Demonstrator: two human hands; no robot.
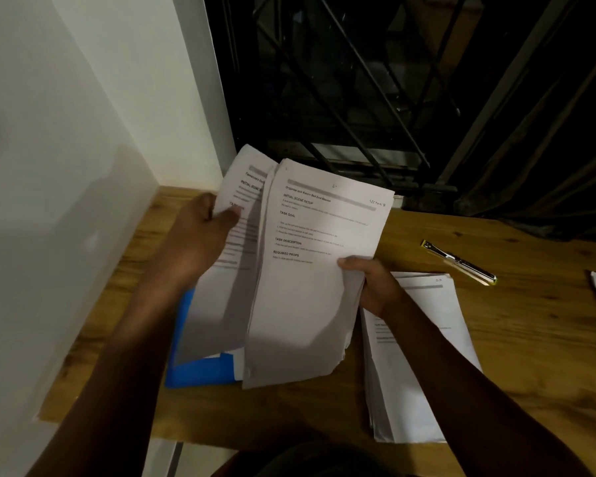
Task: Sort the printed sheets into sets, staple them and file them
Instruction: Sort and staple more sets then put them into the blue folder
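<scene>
Plainly, on my feed both hands were clamped on paper above the tabletop (pixel 530 356). The left hand (pixel 200 232) pinched some printed sheets (pixel 227 297) at their left edge, thumb on the face, fingers behind. The right hand (pixel 372 280) gripped a thicker bundle (pixel 307 287) at its right edge, thumb across the front page. Both lots overlapped above a blue folder (pixel 200 371). Another stack (pixel 417 366) lay to the right, and the stapler (pixel 461 263) beyond it, apart.
</scene>
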